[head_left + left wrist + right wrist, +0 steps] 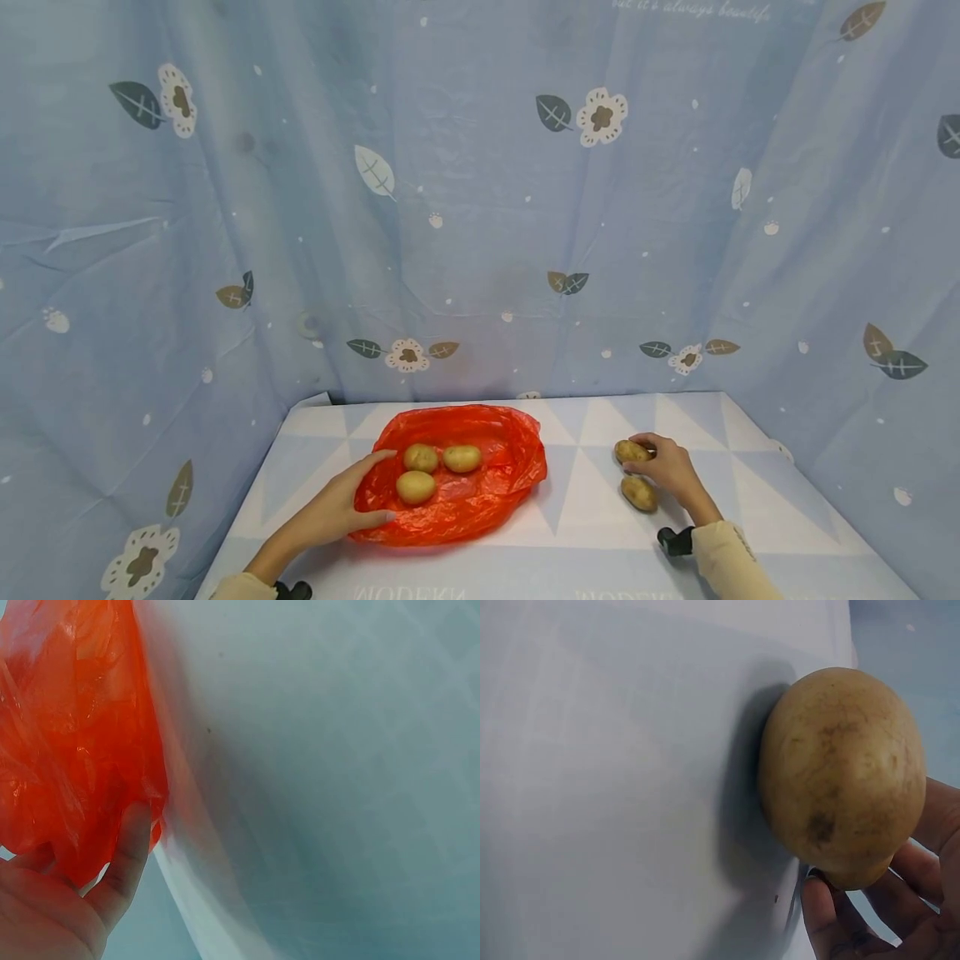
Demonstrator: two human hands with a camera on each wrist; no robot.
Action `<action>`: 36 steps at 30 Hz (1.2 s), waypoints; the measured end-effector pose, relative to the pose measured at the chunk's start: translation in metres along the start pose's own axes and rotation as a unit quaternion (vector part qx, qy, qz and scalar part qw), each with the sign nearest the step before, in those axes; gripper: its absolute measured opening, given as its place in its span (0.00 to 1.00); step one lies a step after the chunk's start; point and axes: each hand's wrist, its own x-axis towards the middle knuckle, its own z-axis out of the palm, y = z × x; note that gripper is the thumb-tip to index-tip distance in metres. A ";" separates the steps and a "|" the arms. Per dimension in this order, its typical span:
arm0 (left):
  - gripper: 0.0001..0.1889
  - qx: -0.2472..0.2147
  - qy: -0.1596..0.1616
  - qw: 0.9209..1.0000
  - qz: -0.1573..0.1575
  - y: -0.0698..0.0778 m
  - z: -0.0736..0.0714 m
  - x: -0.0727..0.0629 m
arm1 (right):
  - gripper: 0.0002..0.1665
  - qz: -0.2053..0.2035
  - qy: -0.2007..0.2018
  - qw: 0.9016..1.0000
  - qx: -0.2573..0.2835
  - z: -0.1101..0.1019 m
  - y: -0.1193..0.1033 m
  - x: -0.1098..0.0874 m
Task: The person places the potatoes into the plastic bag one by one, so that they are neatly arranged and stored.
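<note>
A wide-mouthed red plastic bag (480, 517) lies on the table with three potatoes inside: one (416, 487) at the front and two, a rounder one (421, 457) and a longer one (462, 458), behind it. My left hand (337, 504) is at the bag's left side, thumb and fingers spread wide and touching the plastic. Over to the right, my right hand (671, 469) grips a potato (628, 451) between thumb and fingers. Just nearer to me sits another brown-spotted potato (639, 493); in the right wrist view this potato (844, 765) hides most of the held one (855, 878).
The table (570, 533) has a pale cloth with triangles and mirrored lettering along its front. A blue curtain (480, 208) with leaves and flowers stands behind and on both sides. Table surface separates the bag from the two potatoes on the right.
</note>
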 end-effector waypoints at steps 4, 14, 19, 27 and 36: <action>0.48 -0.001 0.001 1.000 -0.003 0.000 0.000 0.000 | 0.33 -0.003 0.010 1.000 -0.003 0.001 0.000 0.000; 0.48 -0.002 0.002 1.000 -0.007 0.001 0.000 0.003 | 0.33 -0.002 0.033 0.999 -0.014 -0.002 -0.001 -0.001; 0.48 0.001 0.001 1.000 -0.015 0.001 0.001 0.002 | 0.33 -0.004 0.031 0.999 -0.009 -0.001 -0.003 -0.002; 0.48 0.003 0.001 1.000 -0.008 0.005 0.000 -0.001 | 0.34 -0.013 0.034 0.999 0.002 0.000 -0.012 -0.005; 0.47 0.003 0.001 1.000 0.006 0.007 0.000 -0.003 | 0.33 -0.025 0.035 0.999 0.013 0.005 -0.031 -0.004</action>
